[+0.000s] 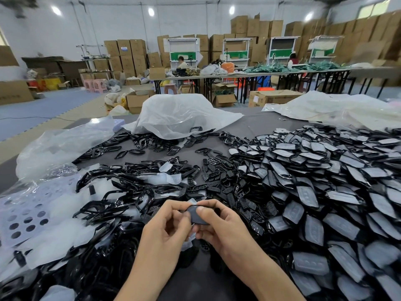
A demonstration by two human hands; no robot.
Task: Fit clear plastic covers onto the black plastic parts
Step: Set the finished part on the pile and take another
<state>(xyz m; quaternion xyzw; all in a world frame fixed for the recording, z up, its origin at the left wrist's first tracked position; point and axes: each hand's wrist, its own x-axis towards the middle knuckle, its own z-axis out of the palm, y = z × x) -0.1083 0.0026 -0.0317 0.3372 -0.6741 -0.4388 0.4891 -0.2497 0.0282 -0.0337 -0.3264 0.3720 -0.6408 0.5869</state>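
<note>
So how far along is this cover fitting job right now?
Well under way, it seems. A big heap of covered parts lies on the right. Both the left hand and right hand pinch one black part, apparently pressing its cover on. Many bare black frames and loose clear covers wait on the left.

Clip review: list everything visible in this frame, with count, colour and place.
held part: one, dark grey, black-rimmed, between both hands.
covered parts: large heap, black under cloudy covers, table's right.
black frames: many, glossy black, left and centre.
button inserts: many, black, centre.
loose clear covers: several, translucent, centre.
plastic bags: three, whitish, table's far side and left.
perforated sheet: one, pale lilac, left.
table: one, grey, under everything.
cardboard boxes: many, brown, back wall.
left hand: one, pinching the held part.
right hand: one, gripping the held part.
</note>
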